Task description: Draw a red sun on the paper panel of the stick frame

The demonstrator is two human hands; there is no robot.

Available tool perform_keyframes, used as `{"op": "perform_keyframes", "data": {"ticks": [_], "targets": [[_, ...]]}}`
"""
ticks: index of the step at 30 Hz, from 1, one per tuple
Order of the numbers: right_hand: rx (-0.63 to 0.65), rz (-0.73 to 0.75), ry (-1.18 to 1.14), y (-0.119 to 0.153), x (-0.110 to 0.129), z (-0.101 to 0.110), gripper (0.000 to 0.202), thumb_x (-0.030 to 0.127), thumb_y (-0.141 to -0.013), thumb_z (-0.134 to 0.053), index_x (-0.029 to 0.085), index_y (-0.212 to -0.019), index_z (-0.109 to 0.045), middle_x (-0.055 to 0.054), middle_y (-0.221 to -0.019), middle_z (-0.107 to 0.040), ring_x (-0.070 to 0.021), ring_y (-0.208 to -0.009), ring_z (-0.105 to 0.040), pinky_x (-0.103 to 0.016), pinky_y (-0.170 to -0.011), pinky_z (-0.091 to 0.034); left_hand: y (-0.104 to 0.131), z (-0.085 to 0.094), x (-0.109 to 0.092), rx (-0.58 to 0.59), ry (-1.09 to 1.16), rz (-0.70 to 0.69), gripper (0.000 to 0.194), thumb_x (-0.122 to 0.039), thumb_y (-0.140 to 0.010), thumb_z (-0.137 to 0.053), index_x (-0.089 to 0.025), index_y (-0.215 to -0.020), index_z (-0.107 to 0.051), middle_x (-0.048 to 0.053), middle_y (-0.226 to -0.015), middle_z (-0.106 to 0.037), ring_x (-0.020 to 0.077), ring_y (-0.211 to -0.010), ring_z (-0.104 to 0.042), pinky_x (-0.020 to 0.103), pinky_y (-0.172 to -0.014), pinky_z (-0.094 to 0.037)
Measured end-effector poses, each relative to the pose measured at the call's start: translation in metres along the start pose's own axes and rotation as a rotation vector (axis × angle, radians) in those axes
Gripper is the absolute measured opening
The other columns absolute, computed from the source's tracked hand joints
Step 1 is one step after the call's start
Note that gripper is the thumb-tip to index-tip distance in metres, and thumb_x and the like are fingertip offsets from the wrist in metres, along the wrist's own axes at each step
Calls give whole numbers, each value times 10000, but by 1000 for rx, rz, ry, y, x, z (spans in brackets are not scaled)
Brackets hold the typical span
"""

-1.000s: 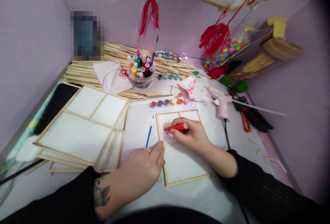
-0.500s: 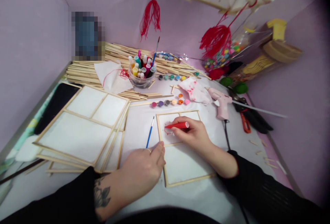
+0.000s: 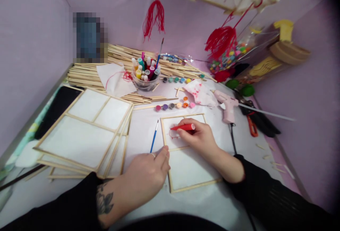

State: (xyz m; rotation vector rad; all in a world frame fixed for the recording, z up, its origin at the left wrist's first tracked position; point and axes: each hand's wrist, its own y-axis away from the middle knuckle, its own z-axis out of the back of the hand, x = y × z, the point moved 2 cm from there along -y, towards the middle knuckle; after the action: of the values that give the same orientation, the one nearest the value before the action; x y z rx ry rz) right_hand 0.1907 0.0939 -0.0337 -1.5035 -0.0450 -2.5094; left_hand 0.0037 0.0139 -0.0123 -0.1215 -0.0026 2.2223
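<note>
My right hand (image 3: 200, 135) is closed around a red marker (image 3: 187, 127), its tip low over the upper left section of a white panel framed in thin wooden sticks (image 3: 191, 174). A thin red outline with short strokes (image 3: 174, 136) shows on the white sheet beneath the marker; part of it is hidden by my fingers. At the panel's left edge, my left hand (image 3: 148, 169) pinches the wooden frame between thumb and fingers. A blue paintbrush (image 3: 154, 137) lies just beyond this hand.
Stacked framed panels (image 3: 79, 131) lie on the left. Beyond are a tub of markers (image 3: 146, 82), wooden sticks (image 3: 87, 73), small paint pots (image 3: 172, 106) and stained paper (image 3: 200, 93). A pink glue gun (image 3: 227, 105) and pliers (image 3: 261, 119) sit at right. Red tassels (image 3: 221, 43) hang overhead.
The marker tip has shifted slightly up and to the right, and more of the red outline shows. My left hand stays on the frame.
</note>
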Motion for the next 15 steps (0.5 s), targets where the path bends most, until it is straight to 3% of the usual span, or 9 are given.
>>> {"op": "perform_keyframes", "data": {"ticks": [7,12,15], "targets": [[-4,5,-22,0,3,0,74,211,-758,-650,201,-828,-674,-7,-774,-720,-147,-667,-644,-247,-629,-506,-1,1,1,-7,-25,-5,233,-62,-904,-447,-57,-1032,-642,202,-1151,-655,225,-762,-692,338,-586,-581],[-137,-68,-40,0,1,4,60,201,-730,-654,195,-789,-661,-5,-716,-697,-144,-616,-613,-248,-582,-493,0,-2,-1,-49,-37,-7,229,-87,-904,-468,-55,-1046,-645,203,-1167,-649,222,-710,-685,342,-550,-575],[-119,-59,-40,0,1,5,61,218,-732,-656,194,-788,-663,-8,-718,-700,-144,-609,-612,-250,-579,-493,1,-5,-1,-71,-40,10,230,-95,-905,-468,-50,-1043,-646,199,-1152,-658,221,-677,-679,350,-532,-572]]}}
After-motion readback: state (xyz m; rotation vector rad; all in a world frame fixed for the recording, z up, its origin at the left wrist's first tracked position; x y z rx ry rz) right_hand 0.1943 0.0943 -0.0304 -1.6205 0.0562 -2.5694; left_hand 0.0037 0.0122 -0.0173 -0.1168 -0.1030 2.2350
